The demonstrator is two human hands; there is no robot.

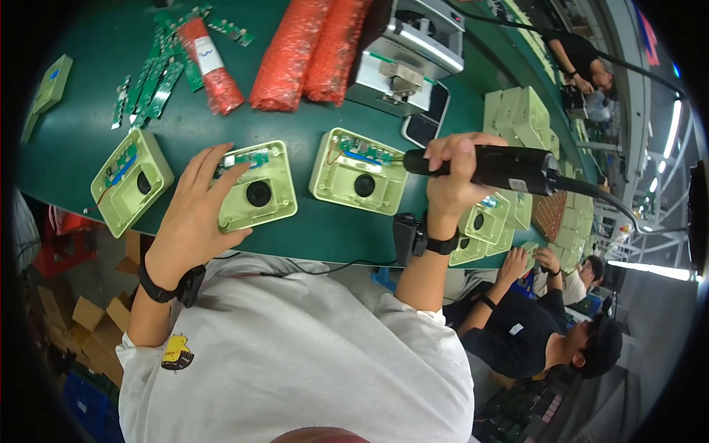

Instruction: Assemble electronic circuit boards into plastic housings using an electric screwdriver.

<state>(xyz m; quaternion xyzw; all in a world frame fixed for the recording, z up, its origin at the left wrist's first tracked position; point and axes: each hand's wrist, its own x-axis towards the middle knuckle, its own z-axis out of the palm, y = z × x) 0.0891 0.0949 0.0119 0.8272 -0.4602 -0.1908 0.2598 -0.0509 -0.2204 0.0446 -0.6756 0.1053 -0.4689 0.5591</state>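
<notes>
My right hand (459,171) is closed around a black corded electric screwdriver (509,168). Its bit points left, at the right end of the circuit board (369,151) inside a pale green plastic housing (347,190). A second housing (277,210) lies to the left, with a black round speaker (258,193) and a green board (255,158) in it. My left hand (196,199) grips this one by its left side, fingers over the board's end and thumb at the lower edge. Farther left, a third housing (122,210) sits tilted, fitted with a board and speaker too.
Loose green circuit boards (159,81) lie at the back left near red bubble-wrap rolls (292,52). A metal machine (399,66) and a phone-like device (427,114) stand behind. More housings (484,221) are stacked on the right, where a co-worker in black (524,332) sits.
</notes>
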